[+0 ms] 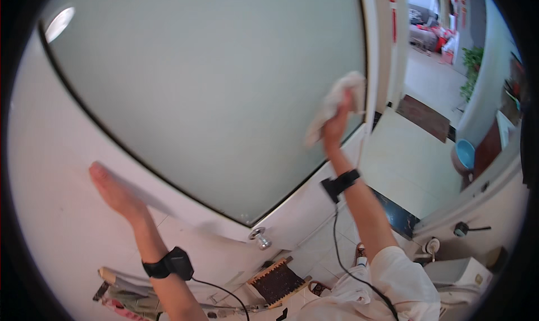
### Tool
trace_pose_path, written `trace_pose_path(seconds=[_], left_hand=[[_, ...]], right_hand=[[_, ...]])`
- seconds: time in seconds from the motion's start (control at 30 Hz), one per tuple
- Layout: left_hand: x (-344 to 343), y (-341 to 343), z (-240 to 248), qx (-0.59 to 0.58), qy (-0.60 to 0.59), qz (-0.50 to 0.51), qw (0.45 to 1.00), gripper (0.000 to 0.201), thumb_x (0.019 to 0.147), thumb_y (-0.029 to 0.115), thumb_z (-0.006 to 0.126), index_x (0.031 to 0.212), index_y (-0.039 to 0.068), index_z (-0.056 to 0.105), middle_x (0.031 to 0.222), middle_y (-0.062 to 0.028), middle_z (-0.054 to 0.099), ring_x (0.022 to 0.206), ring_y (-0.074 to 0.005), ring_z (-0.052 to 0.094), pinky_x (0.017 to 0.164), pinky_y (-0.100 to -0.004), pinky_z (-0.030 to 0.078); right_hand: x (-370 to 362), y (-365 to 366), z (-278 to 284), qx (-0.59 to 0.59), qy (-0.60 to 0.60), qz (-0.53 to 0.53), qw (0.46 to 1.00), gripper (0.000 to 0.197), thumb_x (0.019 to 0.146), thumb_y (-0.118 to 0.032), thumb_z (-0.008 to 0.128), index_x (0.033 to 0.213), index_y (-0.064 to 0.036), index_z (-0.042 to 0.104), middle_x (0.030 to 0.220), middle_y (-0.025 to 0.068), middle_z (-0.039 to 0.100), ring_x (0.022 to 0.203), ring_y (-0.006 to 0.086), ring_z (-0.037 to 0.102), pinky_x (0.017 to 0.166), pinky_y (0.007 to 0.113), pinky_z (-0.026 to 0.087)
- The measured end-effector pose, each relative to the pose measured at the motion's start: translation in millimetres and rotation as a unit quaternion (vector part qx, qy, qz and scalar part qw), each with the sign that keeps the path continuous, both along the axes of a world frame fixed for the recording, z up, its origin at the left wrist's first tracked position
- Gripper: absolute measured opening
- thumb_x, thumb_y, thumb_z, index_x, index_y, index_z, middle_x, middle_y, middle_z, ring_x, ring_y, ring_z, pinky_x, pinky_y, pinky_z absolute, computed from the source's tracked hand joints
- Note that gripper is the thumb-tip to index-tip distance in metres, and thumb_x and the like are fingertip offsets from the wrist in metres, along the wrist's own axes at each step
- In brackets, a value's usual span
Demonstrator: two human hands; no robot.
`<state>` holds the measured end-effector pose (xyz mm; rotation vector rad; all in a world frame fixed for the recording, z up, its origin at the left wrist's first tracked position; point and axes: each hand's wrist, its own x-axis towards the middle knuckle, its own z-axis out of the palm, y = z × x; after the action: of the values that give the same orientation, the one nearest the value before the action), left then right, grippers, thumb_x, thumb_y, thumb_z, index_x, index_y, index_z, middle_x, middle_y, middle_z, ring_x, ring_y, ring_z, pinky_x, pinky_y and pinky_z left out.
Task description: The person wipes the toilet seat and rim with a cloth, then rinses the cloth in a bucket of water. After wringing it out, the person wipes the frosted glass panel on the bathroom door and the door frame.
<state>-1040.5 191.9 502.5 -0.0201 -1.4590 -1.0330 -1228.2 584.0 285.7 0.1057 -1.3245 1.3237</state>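
The right hand (336, 124) pressed a white cloth (336, 99) against the frosted glass (213, 85) of a door; the left hand (115, 192) lay flat on its white frame (67, 220).

cloth (336, 102) motion-blurred, hiding right hand (335, 127) fingers, left hand (115, 193) fingertips blurred

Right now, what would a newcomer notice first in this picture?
The large frosted glass door panel fills the upper centre. At its right edge, the right hand presses a crumpled white cloth against the glass. Lower left, the left hand rests flat on the white door frame, and a round silver door knob sits below the glass.
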Motion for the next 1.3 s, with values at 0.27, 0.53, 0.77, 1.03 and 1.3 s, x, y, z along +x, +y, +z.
trace_pose_path(seconds=[0.27,0.53,0.77,1.03,1.3], left_hand=[[5.5,18.5,5.8,0.030,-0.029,0.002,0.999,0.068,0.098,0.046,0.046,0.141,-0.005,0.032,0.140,-0.0144,0.041,0.127,-0.0223,0.040,0.107,-0.0307,0.028],[11.3,27.6,6.4,0.044,-0.053,-0.001,0.998,0.071,0.097,0.049,0.044,0.143,-0.003,0.029,0.144,-0.0135,0.038,0.129,-0.0228,0.038,0.107,-0.0314,0.030],[12.1,28.7,6.6,0.036,-0.054,0.005,0.998,0.069,0.098,0.047,0.043,0.144,-0.003,0.028,0.146,-0.0131,0.035,0.133,-0.0231,0.035,0.110,-0.0314,0.026],[10.1,25.0,6.6,0.012,-0.048,0.038,0.998,0.067,0.099,0.046,0.040,0.143,-0.003,0.030,0.149,-0.0138,0.032,0.137,-0.0240,0.031,0.112,-0.0331,0.024],[14.2,39.1,10.7,0.034,-0.039,0.049,0.997,0.067,0.099,0.047,0.041,0.143,-0.002,0.031,0.149,-0.0130,0.032,0.136,-0.0252,0.032,0.112,-0.0341,0.026]], right_hand=[[35.3,-64.4,39.8,0.140,-0.028,-0.007,0.990,0.059,0.084,-0.010,0.046,0.141,0.0014,0.034,0.145,0.0206,0.035,0.139,0.0362,0.026,0.115,0.048,0.015],[102.4,-76.4,-22.7,0.382,0.005,0.081,0.921,0.051,0.074,-0.022,0.068,0.123,-0.0167,0.058,0.137,0.0173,0.046,0.130,0.0426,0.038,0.110,0.054,0.023],[57.9,-42.8,11.3,0.140,-0.059,0.016,0.988,0.060,0.082,-0.011,0.057,0.139,-0.0014,0.040,0.146,0.0250,0.030,0.136,0.0426,0.028,0.112,0.048,0.021],[107.7,-60.2,-19.9,0.280,-0.072,0.049,0.956,0.061,0.080,-0.015,0.062,0.137,-0.0047,0.044,0.144,0.0227,0.035,0.134,0.0425,0.031,0.109,0.054,0.021],[58.3,-30.1,24.1,0.278,-0.109,-0.027,0.954,0.066,0.078,-0.014,0.063,0.139,-0.0043,0.039,0.147,0.0212,0.032,0.135,0.0407,0.029,0.110,0.053,0.021]])
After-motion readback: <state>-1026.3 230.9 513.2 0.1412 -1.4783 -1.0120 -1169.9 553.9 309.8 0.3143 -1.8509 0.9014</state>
